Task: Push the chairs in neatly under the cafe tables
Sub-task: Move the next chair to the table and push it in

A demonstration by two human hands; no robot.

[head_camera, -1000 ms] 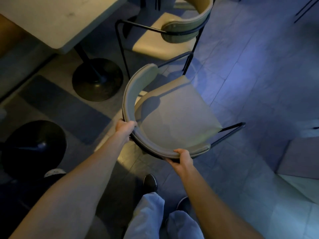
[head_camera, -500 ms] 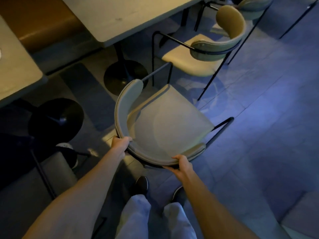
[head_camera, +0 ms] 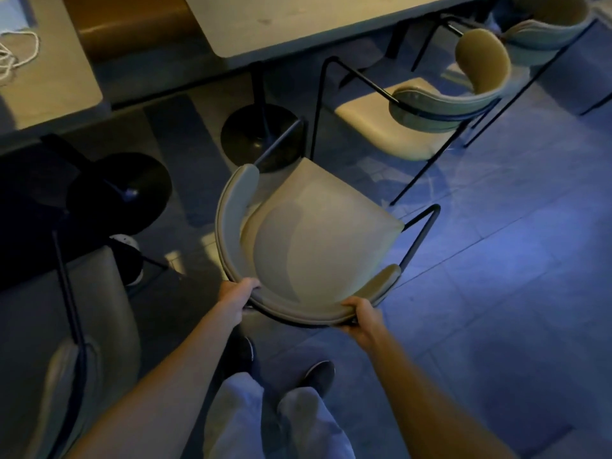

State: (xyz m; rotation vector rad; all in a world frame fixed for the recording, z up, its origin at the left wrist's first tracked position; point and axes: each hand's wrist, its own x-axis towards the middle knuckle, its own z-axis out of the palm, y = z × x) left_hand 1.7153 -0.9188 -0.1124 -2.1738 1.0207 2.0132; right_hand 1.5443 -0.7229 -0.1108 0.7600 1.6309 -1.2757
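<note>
You grip the grey padded chair from behind with both hands. Your left hand curls round the left part of the curved backrest, and your right hand clamps the right part of the same curve, fingers wrapped round its rim.

The chair stands out in the aisle on the tiled floor, wholly clear of the cafe table. Its front corner points toward the table's round black pedestal base, and one black front leg crosses that base in view. Whether every leg touches the floor is not clear.

To your right, a second chair with a cream seat sits beside the same table, its front legs near the table edge and its seat mostly out. A third chair shows at the top right corner.

On your left, another table carries a white cord, with its own dark base below. A brown bench runs behind both tables. A further grey chair stands at your lower left. Your dark shoes show just behind the chair you hold.
</note>
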